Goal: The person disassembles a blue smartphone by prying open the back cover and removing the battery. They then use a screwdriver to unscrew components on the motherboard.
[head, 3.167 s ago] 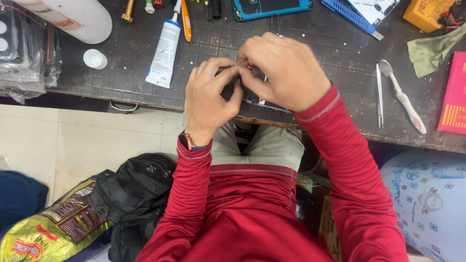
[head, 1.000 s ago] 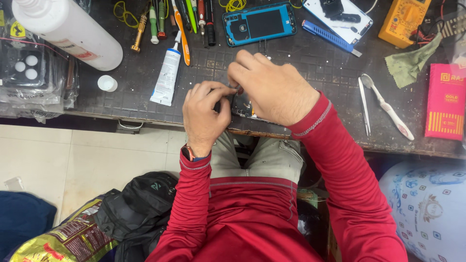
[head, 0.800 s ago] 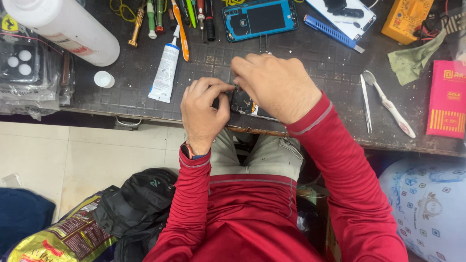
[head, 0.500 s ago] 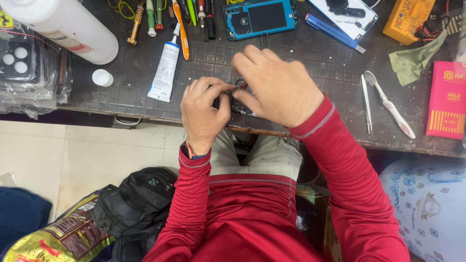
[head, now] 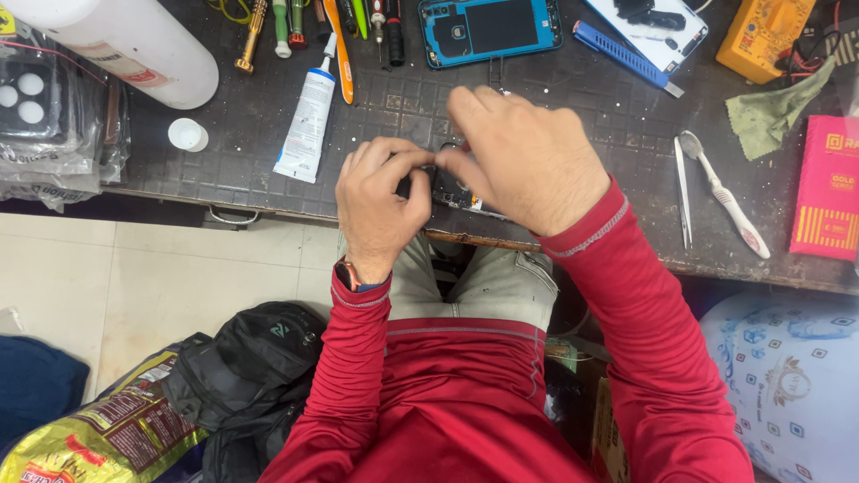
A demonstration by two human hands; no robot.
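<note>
Since a second ago little has shifted: left hand (head: pixel 380 201) and right hand (head: pixel 528 156) still pinch a small dark part (head: pixel 447 188) at the bench (head: pixel 268 179) edge, mid-fitting; steady fingertip pressure seems needed next.

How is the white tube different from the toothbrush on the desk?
The white tube is fat and flat with a blue cap; the toothbrush is thin and long with red on its handle. The tube lies left of the hands, the toothbrush right, beside tweezers. Both are mostly white and lie flat on the dark desk.
</note>
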